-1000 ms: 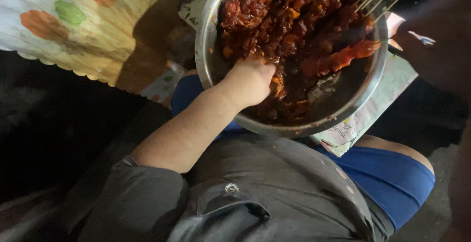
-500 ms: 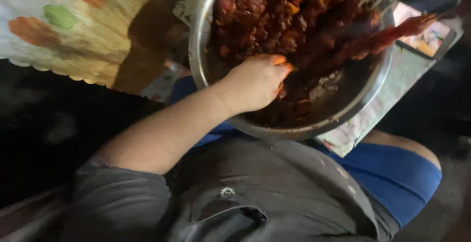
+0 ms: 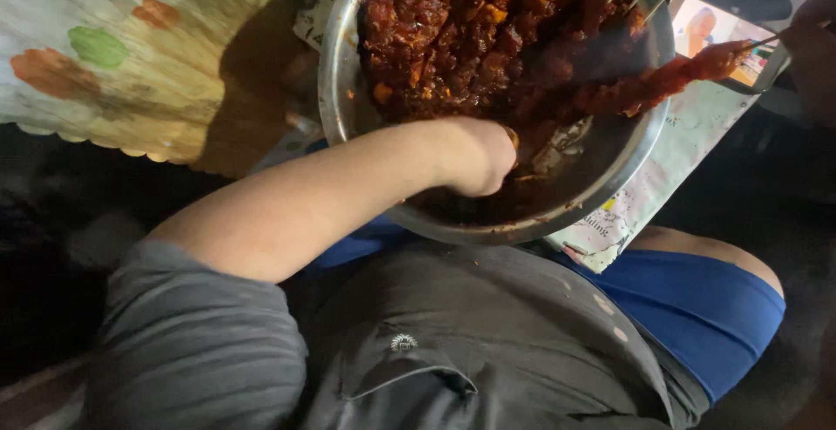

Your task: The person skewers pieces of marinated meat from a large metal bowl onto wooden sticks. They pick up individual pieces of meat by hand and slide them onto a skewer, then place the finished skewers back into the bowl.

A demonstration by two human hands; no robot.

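Underneath, newspaper (image 3: 670, 169) and patterned mat (image 3: 113, 55) flank steel bowl (image 3: 335, 90).

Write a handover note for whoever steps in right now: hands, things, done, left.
Left hand: down in the steel bowl, curled among the marinated meat; its grip is hidden.
Right hand: at the frame's right edge, holding a loaded skewer by its stick over the bowl's rim.
Done: many filled skewers rest in the bowl, sticks pointing away.
Left: loose meat still lies in the bowl.

Lit rectangular phone screen (image 3: 721, 36), pale orange and pink, at upper right beside round metal bowl (image 3: 335, 90). Printed newspaper sheet (image 3: 670, 164), white with coloured patches, under bowl's right edge.
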